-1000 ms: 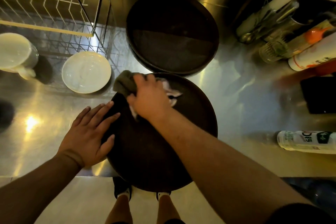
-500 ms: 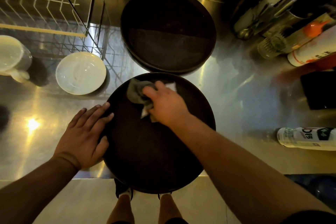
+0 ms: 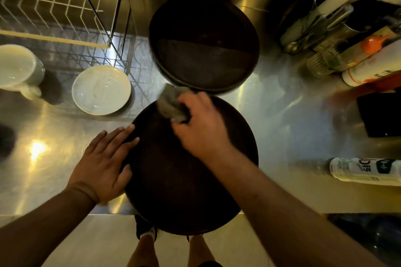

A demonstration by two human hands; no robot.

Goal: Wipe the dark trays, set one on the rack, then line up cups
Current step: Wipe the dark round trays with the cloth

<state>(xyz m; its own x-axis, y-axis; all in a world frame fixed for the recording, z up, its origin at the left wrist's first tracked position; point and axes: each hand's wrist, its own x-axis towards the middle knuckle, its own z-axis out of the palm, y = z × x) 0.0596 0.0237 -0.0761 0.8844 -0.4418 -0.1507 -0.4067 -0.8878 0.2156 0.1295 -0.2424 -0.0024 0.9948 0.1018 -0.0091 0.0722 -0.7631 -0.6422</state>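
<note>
A round dark tray point(image 3: 173, 191) lies on the steel counter and overhangs its front edge. My right hand point(image 3: 201, 128) presses a grey cloth point(image 3: 171, 104) onto the tray's far rim. My left hand point(image 3: 104, 165) lies flat with spread fingers on the tray's left edge. Behind it a second dark tray point(image 3: 204, 45) leans against the steel back wall, with another rim showing under it. A white cup point(image 3: 19, 69) stands at the far left. The wire rack point(image 3: 54, 6) fills the back left corner.
A white saucer point(image 3: 101, 90) lies left of the trays, in front of the rack. At the right stand several bottles point(image 3: 373, 65), a utensil holder point(image 3: 314, 28) and a black box point(image 3: 379, 115). A bottle point(image 3: 366, 171) lies on its side near the right front edge.
My right hand has swept the cloth from the tray's upper left across toward the far rim's middle. My left hand has stayed on the left edge.
</note>
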